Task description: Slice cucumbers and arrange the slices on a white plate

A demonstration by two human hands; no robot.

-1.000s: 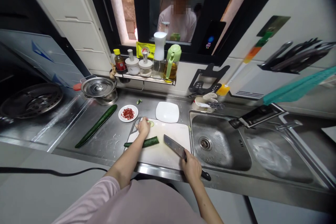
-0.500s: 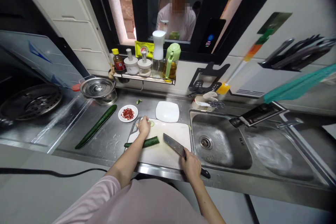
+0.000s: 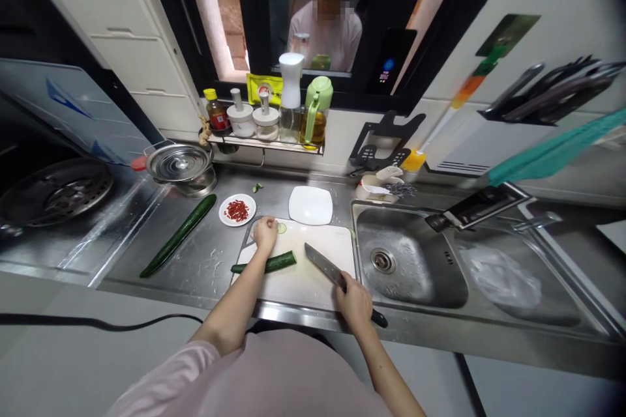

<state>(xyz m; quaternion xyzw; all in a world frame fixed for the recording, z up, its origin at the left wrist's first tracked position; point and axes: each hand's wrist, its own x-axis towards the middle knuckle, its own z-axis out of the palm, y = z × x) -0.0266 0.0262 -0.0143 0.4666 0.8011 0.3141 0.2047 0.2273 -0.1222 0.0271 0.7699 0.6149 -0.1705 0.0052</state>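
My left hand [image 3: 265, 234] is at the far left of the white cutting board [image 3: 323, 287], its fingers curled in. Whatever they may hold is hidden. Right beside the fingertips lies a pale cucumber slice [image 3: 281, 228]. Under my left forearm a cut length of cucumber [image 3: 280, 261] rests on the board, its cut end facing right. My right hand [image 3: 355, 304] grips the black handle of a kitchen knife [image 3: 323, 265]. The blade points up and left over the board, to the right of the cucumber and apart from it.
Behind the board stand a white square plate [image 3: 310, 205] and a small plate of red pieces [image 3: 237, 210]. A whole cucumber [image 3: 178, 236] lies on the left counter. The sink [image 3: 411, 260] adjoins the board's right side. A rack [image 3: 274, 144] holds bottles and jars.
My left hand has drawn its fingers in slightly beside the slice. The knife and the cut cucumber stay nearly where they were; the view has shifted a little.
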